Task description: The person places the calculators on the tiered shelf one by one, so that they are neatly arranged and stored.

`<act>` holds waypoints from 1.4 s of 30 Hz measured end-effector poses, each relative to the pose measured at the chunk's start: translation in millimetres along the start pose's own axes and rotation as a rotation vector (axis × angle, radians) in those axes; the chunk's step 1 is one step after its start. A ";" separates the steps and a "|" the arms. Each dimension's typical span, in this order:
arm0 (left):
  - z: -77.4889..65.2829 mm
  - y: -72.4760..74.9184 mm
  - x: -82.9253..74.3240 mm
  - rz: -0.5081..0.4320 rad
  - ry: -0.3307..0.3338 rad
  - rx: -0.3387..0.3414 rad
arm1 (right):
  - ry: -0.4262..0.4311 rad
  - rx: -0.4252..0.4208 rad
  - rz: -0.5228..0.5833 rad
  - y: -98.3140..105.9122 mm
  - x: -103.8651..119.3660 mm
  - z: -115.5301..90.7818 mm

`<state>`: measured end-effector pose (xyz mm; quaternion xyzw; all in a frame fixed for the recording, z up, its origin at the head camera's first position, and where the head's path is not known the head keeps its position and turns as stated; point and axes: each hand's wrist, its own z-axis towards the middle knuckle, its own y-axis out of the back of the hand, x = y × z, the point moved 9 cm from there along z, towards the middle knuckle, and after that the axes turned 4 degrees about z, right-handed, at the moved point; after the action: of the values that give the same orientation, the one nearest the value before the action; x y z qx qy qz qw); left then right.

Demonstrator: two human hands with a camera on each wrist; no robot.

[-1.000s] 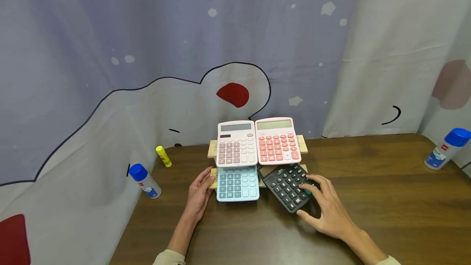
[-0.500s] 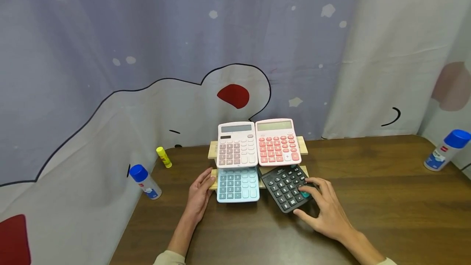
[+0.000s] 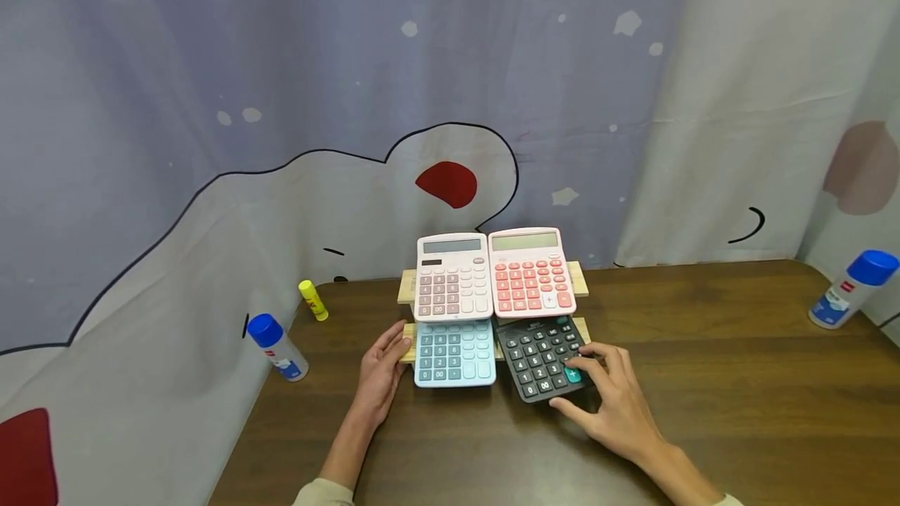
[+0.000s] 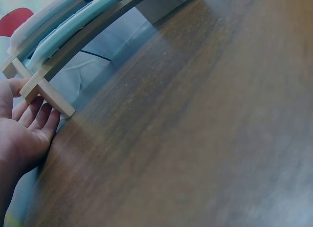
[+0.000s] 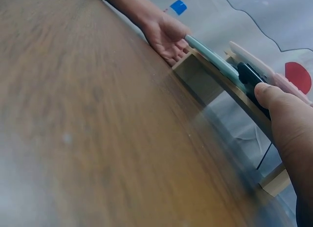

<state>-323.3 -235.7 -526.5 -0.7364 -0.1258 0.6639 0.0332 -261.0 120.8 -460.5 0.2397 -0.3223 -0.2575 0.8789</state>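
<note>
A wooden rack (image 3: 580,279) stands on the table. My left hand (image 3: 380,373) grips its front left end, thumb on top and fingers below, as the left wrist view shows at the front bar (image 4: 73,48). With thumb and fingers my right hand (image 3: 617,404) holds a black calculator (image 3: 540,358) by its lower right part. That calculator lies slightly turned on the front of the rack, its top edge under the pink calculator (image 3: 532,272). Beside it on the left is a light blue calculator (image 3: 455,354). A white-pink calculator (image 3: 453,276) rests behind, next to the pink one.
At the left of the table (image 3: 703,334) stand a blue-capped white bottle (image 3: 278,346) and a small yellow tube (image 3: 312,300). Another blue-capped bottle (image 3: 854,287) is at the far right. A patterned curtain (image 3: 562,100) hangs behind the table.
My right hand has moved a little left, turning the black calculator straighter and bringing it closer to the light blue one. The left hand keeps its place on the rack.
</note>
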 end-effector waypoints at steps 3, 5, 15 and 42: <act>0.5 0.6 0.5 0.004 -0.003 -0.001 | 0.011 -0.006 0.008 -0.9 0.5 0.3; 0.6 1.1 0.7 0.007 -0.008 -0.002 | 0.018 -0.005 0.022 -1.2 0.9 0.4; 0.6 1.4 2.3 0.015 -0.011 0.002 | 0.017 0.003 0.053 -1.1 1.7 -1.7; -0.3 1.1 0.9 0.013 -0.012 -0.006 | -0.051 -0.060 0.077 -0.1 -3.5 3.1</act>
<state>-322.8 -236.5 -527.6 -0.7334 -0.1231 0.6681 0.0258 -265.5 122.0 -460.0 0.1942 -0.3459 -0.2389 0.8864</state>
